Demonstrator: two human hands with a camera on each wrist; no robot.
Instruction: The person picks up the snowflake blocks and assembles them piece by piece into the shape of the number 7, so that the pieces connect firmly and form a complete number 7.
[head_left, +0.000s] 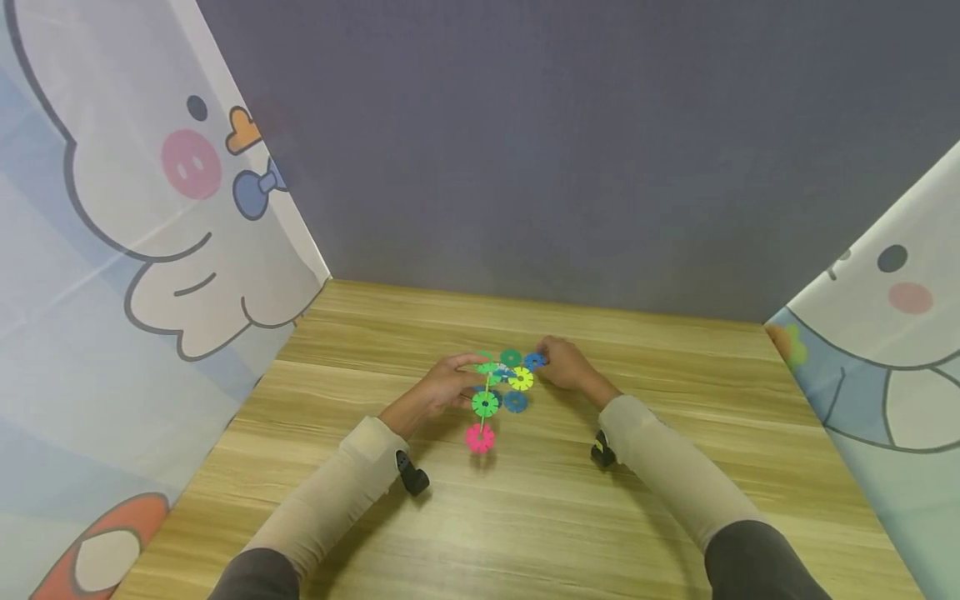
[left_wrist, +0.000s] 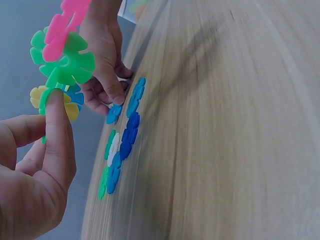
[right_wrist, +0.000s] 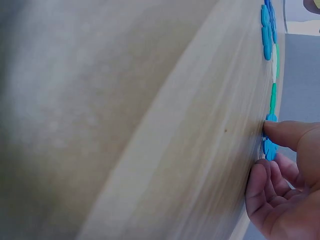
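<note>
My left hand (head_left: 447, 383) pinches a joined piece of slotted plastic flower discs between thumb and fingers, raised above the table. In it a pink disc (head_left: 480, 438), a green disc (head_left: 485, 404) and a yellow disc (head_left: 521, 378) show, with another blue one behind the yellow in the left wrist view. At the right, my right hand (head_left: 567, 364) pinches a blue disc (right_wrist: 270, 145) at the tabletop, thumb on its edge and the other fingers curled. Between the hands several loose discs lie flat, among them a dark blue disc (left_wrist: 129, 135) and a white disc (left_wrist: 114, 150).
The wood-grain table (head_left: 525, 517) carries a green disc (head_left: 511, 357) and a lighter blue disc (head_left: 515, 402) near the hands. A grey panel (head_left: 525, 150) stands behind it, with cartoon-printed sheets at left (head_left: 150, 250) and right (head_left: 885, 358).
</note>
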